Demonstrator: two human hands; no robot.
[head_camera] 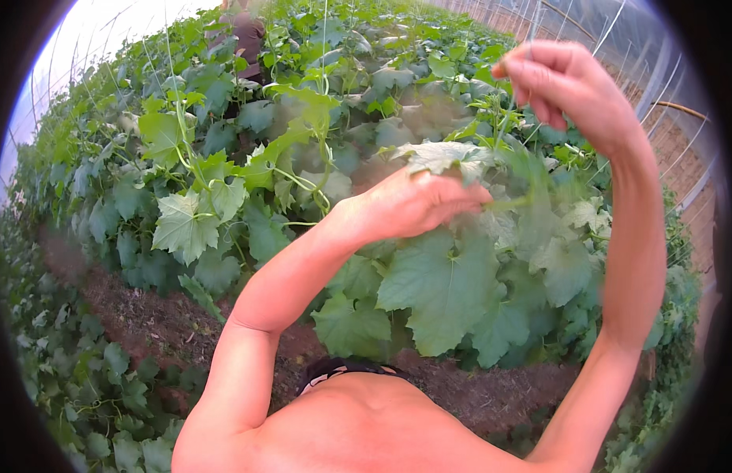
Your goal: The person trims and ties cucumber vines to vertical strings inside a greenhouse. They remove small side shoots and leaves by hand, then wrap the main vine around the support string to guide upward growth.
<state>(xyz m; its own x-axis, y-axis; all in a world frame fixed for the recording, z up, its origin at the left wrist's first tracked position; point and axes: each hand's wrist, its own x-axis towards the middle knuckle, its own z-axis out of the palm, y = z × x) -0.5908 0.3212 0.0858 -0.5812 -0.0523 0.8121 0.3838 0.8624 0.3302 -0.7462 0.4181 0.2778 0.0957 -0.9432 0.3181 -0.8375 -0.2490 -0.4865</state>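
My left hand [434, 201] is among the gourd-type vines, fingers curled around a green vine stem [511, 203] that comes out at the fingertips. A pale lobed leaf [443, 155] lies over its knuckles, and part of the grip is hidden. Higher and to the right, my right hand [549, 86] is raised, with thumb and forefinger pinched on a thin hanging string [536, 23]. That string runs down towards the blurred leaves beside my left hand. A broad green leaf [446, 290] hangs just below my left hand.
Further vines climb other strings [325, 35] at the left and middle. A person in a dark top [247, 38] stands among the plants behind. Bare soil [147, 313] runs between the rows. Plastic greenhouse sheeting [632, 35] and slanted poles [656, 77] border the right side.
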